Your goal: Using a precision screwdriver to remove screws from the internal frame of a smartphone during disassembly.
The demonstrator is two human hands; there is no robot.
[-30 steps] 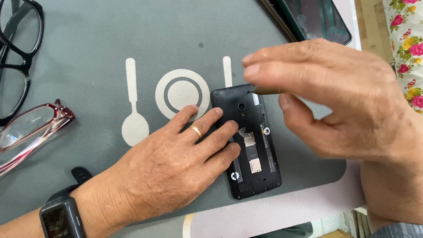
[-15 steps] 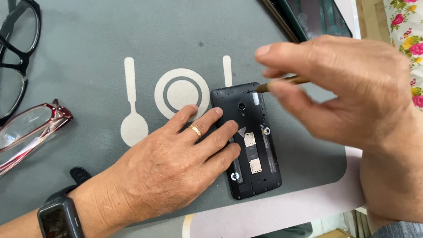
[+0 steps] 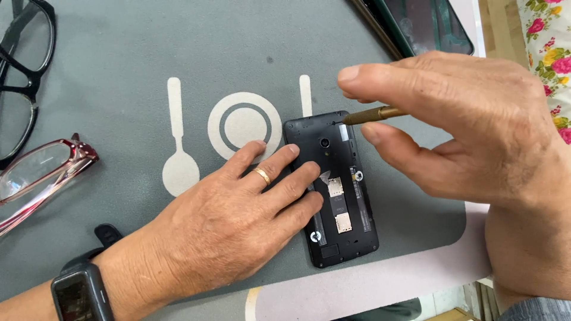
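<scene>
Phone [image 3: 339,190] with its back cover off lies on a grey mat [image 3: 119,77], pinned flat by the spread fingers of the left hand [image 3: 232,220]. The right hand [image 3: 470,131] pinches a brass-coloured screwdriver [image 3: 372,114], tip at the phone's top edge. Glasses [image 3: 35,178] lie nearby.

A black phone [image 3: 333,190] with its back cover off lies face down and lengthwise on the grey mat, camera lens at the far end and two metal card slots showing mid-body, while a slim brass-coloured tool [image 3: 373,114] angles down onto its upper right corner.
</scene>
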